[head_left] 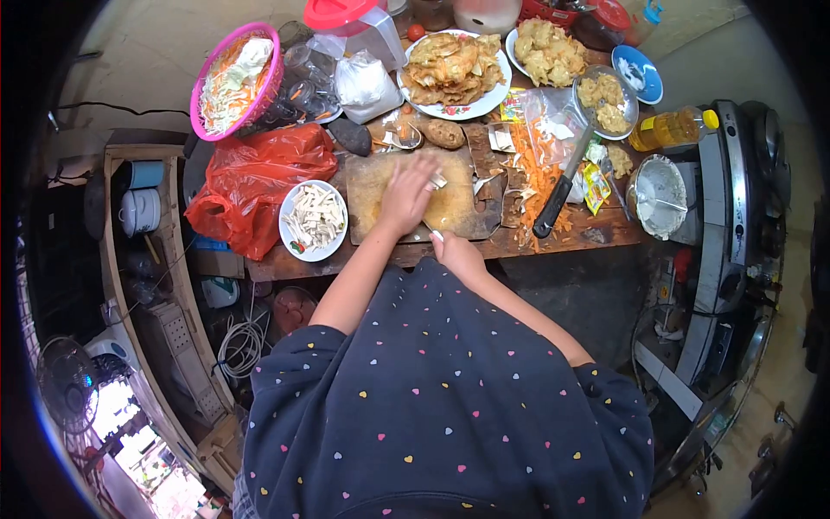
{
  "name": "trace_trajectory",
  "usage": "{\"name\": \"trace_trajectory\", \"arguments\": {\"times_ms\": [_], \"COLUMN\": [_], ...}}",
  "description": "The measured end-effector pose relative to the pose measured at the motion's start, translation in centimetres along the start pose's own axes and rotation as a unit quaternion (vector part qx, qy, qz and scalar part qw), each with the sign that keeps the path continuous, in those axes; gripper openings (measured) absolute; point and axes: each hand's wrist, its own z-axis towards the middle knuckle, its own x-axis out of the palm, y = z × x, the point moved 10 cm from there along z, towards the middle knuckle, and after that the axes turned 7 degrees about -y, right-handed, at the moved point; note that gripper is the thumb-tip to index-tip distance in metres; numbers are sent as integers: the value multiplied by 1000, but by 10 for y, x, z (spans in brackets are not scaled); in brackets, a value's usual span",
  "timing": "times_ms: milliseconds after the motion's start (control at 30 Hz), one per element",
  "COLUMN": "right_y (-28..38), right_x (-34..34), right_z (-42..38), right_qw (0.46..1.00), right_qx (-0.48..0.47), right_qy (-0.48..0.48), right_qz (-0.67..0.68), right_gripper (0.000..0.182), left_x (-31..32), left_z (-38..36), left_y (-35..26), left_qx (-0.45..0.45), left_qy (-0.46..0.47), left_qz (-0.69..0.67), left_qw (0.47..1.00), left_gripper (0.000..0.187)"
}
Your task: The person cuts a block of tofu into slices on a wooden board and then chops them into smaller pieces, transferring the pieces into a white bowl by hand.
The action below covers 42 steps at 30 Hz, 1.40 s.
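Note:
My left hand [405,199] reaches over the wooden cutting board [367,186], palm down with its fingers stretched out and slightly blurred. Right by its fingertips lie a few small white cut pieces [438,181]. Low at the board's front edge, my right hand [460,258] is closed around the white handle of a knife [437,234]; little of the blade shows. Left of the board stands a white bowl [286,216] heaped with pale cut strips [316,220].
A red plastic bag [259,177] and a pink basket [275,78] of shredded vegetables sit left. Plates of fritters [454,69] stand behind the board. To the right are orange peelings [540,186], a black-handled utensil [553,206], an oil bottle [670,130] and a stove [733,182].

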Motion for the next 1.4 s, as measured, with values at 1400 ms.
{"name": "trace_trajectory", "arguments": {"times_ms": [1400], "right_y": [13], "right_x": [-16], "right_z": [-3], "right_qw": [999], "right_qx": [-38], "right_qy": [26], "right_qz": [4], "right_gripper": [48], "left_x": [-43], "left_z": [-84], "left_y": [14], "left_qx": [-65], "left_qy": [-119], "left_qz": [97], "left_qw": [986], "left_gripper": [30]}}
